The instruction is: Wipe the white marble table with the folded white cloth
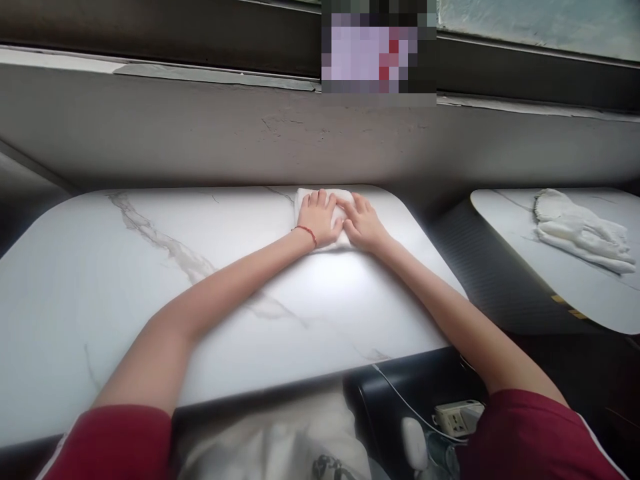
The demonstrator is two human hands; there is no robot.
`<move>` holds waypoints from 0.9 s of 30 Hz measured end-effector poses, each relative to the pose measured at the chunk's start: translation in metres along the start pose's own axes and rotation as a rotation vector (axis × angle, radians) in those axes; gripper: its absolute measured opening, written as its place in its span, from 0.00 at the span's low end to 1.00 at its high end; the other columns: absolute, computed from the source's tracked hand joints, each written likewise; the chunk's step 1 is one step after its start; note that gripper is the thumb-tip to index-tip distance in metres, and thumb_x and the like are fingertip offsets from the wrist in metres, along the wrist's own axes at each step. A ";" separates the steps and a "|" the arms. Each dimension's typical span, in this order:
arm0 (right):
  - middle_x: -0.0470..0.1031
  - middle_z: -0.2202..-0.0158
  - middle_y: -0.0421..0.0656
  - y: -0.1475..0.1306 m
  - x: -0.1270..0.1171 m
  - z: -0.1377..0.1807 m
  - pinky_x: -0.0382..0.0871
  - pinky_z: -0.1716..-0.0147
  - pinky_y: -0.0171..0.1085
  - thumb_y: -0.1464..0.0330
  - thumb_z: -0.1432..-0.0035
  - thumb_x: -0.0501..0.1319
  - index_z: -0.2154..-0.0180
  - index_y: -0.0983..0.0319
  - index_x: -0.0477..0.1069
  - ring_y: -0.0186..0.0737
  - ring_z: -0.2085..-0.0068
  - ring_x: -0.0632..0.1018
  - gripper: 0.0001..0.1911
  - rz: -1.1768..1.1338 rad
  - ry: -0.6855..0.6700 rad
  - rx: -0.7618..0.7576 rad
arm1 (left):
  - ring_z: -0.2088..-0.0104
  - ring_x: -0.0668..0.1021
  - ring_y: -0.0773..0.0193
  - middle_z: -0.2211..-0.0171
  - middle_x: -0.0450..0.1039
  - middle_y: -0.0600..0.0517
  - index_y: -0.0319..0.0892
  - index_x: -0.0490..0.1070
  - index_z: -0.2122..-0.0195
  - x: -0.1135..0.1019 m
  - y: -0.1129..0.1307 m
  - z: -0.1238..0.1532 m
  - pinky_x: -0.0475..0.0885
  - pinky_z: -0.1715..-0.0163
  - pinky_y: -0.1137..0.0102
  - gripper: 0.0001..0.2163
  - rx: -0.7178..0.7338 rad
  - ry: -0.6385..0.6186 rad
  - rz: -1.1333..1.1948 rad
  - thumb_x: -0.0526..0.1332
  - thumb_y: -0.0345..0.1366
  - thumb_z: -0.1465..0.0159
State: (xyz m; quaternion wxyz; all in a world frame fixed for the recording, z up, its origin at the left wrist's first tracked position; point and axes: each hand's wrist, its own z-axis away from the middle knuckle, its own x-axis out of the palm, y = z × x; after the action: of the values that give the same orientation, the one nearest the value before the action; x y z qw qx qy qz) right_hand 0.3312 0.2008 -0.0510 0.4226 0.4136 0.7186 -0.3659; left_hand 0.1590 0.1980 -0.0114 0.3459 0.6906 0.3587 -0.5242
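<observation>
A folded white cloth [325, 245] lies on the white marble-patterned table [240, 227], close to its far edge. My left hand [319, 219] rests flat on top of the cloth, palm down with the fingers spread, and a thin red bracelet circles its wrist. At the right side of the cloth is my right hand [365, 223], also palm down. Its fingers are apart and reach over the cloth's edge, its thumb pointing toward my left thumb. Both arms are stretched forward across the tabletop. The underside of the cloth is hidden.
To the right, a second white table [510, 233] carries a crumpled white cloth [580, 230]. A wall [225, 133] with a window ledge runs behind. Below the near edge are a power socket block [456, 420], a white cable [405, 402] and pale fabric [280, 440].
</observation>
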 end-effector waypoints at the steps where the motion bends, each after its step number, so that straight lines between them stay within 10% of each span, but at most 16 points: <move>1: 0.60 0.35 0.58 0.005 0.001 -0.005 0.56 0.36 0.61 0.65 0.37 0.47 0.33 0.64 0.60 0.61 0.33 0.60 0.32 -0.008 -0.004 -0.004 | 0.35 0.62 0.43 0.31 0.56 0.33 0.31 0.56 0.30 0.001 -0.001 -0.005 0.52 0.35 0.55 0.30 -0.011 0.002 0.003 0.51 0.43 0.29; 27: 0.60 0.36 0.56 0.035 0.010 -0.032 0.58 0.36 0.59 0.64 0.35 0.48 0.33 0.62 0.61 0.59 0.35 0.60 0.30 -0.065 0.010 -0.020 | 0.37 0.65 0.44 0.33 0.61 0.35 0.32 0.59 0.32 0.012 -0.008 -0.033 0.56 0.37 0.55 0.29 -0.032 0.072 0.020 0.51 0.44 0.30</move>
State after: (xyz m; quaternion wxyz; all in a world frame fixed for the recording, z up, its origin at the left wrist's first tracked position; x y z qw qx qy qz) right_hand 0.3496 0.2454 -0.0539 0.4109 0.3875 0.7376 -0.3701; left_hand 0.1705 0.2320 -0.0165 0.3490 0.7070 0.3725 -0.4895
